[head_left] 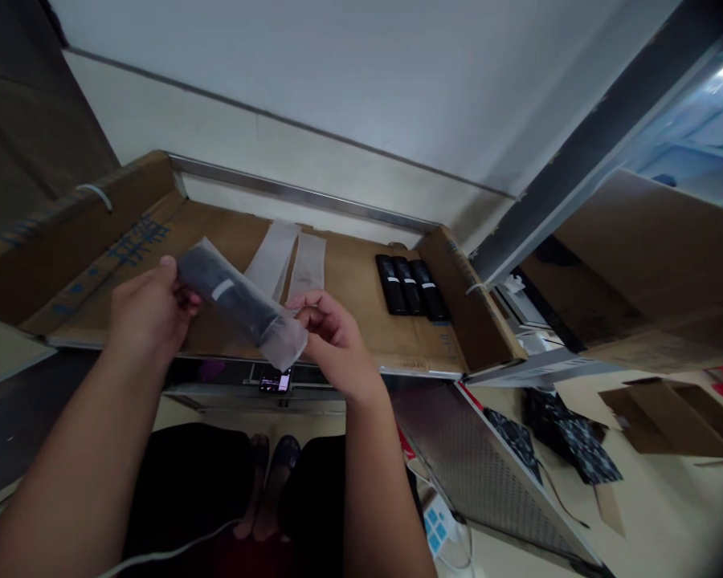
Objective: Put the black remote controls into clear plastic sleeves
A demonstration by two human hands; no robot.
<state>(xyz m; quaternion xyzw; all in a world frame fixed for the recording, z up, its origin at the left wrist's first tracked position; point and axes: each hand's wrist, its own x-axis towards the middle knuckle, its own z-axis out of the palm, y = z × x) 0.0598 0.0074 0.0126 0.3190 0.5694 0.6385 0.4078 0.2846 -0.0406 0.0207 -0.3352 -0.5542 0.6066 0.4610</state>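
Observation:
A long black item with a small white label lies inside a translucent plastic bag, held slanted above the cardboard. My left hand is closed on the bag's upper left end, where the black item fills it. At the other end, my right hand pinches the loose, crumpled part of the bag between thumb and fingers. Behind the hands, two flat translucent bags rest on the cardboard. Three black oblong items with white labels lie side by side at the right; their exact kind is unclear.
The cardboard lining has raised sides at left and right. Below its front edge is a lit phone. A perforated metal panel, a power strip and an open carton are lower right. A large cardboard box stands at right.

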